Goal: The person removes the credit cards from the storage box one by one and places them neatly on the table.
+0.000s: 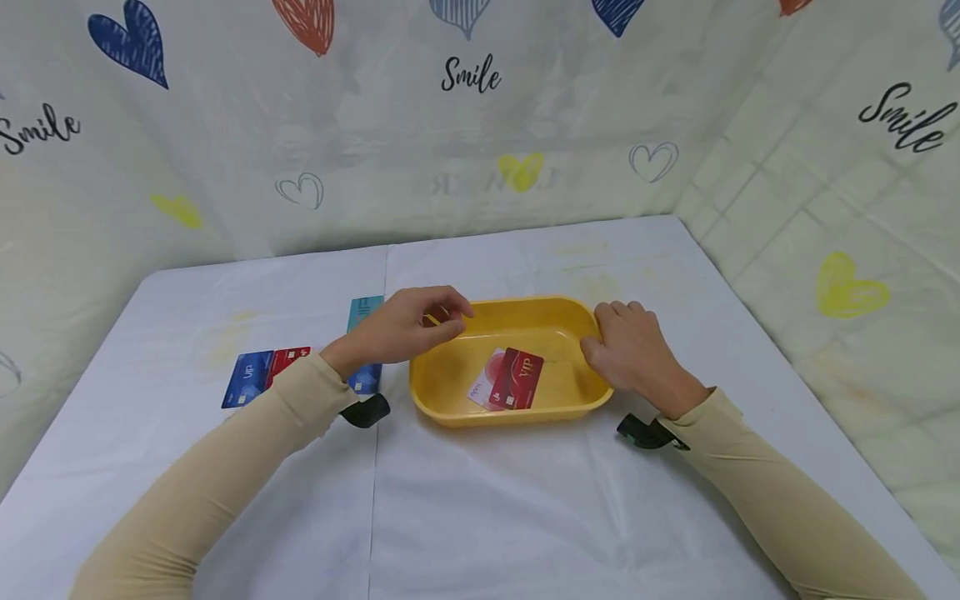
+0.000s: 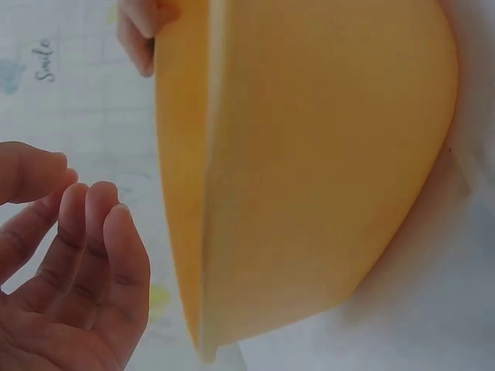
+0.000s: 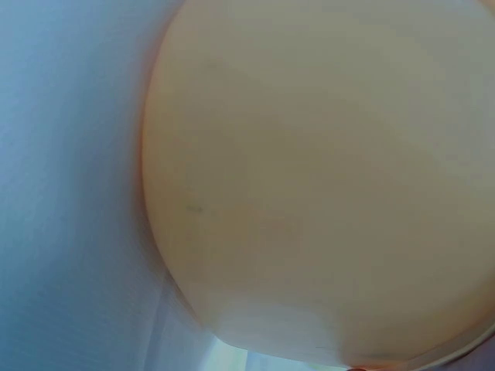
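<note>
A yellow plastic tray stands on the white-covered table. At its right end my right hand grips the rim, thumb on the inner side. Over the left rim hovers my left hand, its fingers loosely bent and holding nothing; the left wrist view shows this hand apart from the tray wall. Inside the tray a red VIP card partly covers a pink-and-white card. Only the tray's outer wall fills the right wrist view.
Left of the tray lie a blue VIP card and a red card, partly behind the left sleeve. A teal card and a blue card lie by the left wrist, partly covered. Printed curtains border the table's back and right.
</note>
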A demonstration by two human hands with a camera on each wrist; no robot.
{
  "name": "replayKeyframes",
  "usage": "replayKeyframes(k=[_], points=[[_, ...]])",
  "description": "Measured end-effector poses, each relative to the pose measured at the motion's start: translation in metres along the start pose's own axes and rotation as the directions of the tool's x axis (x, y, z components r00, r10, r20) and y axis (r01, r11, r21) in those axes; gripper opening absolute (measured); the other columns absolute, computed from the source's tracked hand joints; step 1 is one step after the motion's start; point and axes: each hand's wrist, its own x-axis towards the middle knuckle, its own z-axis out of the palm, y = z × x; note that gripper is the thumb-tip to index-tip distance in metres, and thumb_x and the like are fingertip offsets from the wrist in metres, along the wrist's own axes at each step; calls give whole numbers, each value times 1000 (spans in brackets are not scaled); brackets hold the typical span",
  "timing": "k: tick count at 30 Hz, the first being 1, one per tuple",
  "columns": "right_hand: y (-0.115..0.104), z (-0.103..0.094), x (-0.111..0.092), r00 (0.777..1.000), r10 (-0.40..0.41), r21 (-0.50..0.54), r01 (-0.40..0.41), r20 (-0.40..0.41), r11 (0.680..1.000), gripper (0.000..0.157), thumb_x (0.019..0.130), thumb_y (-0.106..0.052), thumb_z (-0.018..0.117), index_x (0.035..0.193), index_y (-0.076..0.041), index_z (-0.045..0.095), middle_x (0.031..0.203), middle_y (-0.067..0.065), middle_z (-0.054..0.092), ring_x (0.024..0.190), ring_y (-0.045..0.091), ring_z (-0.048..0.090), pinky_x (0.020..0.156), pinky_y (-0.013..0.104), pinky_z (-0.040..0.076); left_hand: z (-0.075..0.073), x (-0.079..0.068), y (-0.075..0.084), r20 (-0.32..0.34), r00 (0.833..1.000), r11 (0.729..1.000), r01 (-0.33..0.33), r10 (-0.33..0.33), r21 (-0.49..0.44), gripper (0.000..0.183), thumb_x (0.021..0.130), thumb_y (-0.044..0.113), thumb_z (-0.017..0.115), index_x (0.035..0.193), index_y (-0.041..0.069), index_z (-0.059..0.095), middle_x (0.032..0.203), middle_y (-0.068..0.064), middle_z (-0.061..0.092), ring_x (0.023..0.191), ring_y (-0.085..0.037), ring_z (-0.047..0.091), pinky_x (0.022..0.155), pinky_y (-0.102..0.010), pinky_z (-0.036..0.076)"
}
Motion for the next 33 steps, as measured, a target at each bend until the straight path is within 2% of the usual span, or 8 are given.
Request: replayKeyframes(k=[8,17,24,31,33], points=[[1,0,0,1000,-3,-5,3,3,1000,38,96,-24,41,113,6,58,98,19,60,91,37,47,82,48,39,12,2,1,38,999,1000,-21,20,10,25,102,23,64,124,13,68,113,-3,70,105,-19,64,94,-33,60],[0,0,0,1000,-2,-7,2,2,1000,39,97,-24,41,114,7,58,98,19,60,91,37,47,82,48,40,19,5,7,60,997,999,-41,40,12,26,101,21,65,125,11,67,116,-3,70,107,-19,64,97,-34,60],[-1,-1,0,1000,2,-15,-2,6,1000,40,96,-24,41,114,7,57,97,19,59,91,36,47,81,47,40,28,8,16,84,994,997,-75,76,-15,25,101,20,64,124,12,68,113,-3,69,104,-17,66,95,-31,60],[1,0,0,1000,-10,-5,9,-13,1000,37,96,-24,41,109,6,58,95,19,60,89,37,48,79,46,39,42,15,18,76,986,989,-147,148,-23,24,101,18,64,123,9,69,110,-3,70,101,-15,67,89,-25,59],[1,0,0,1000,-9,-5,9,-13,1000,38,96,-25,41,110,6,58,96,19,60,89,37,48,80,47,39,46,16,19,86,986,990,-142,143,-18,25,101,19,64,124,10,68,111,-2,70,102,-15,66,89,-24,58]])
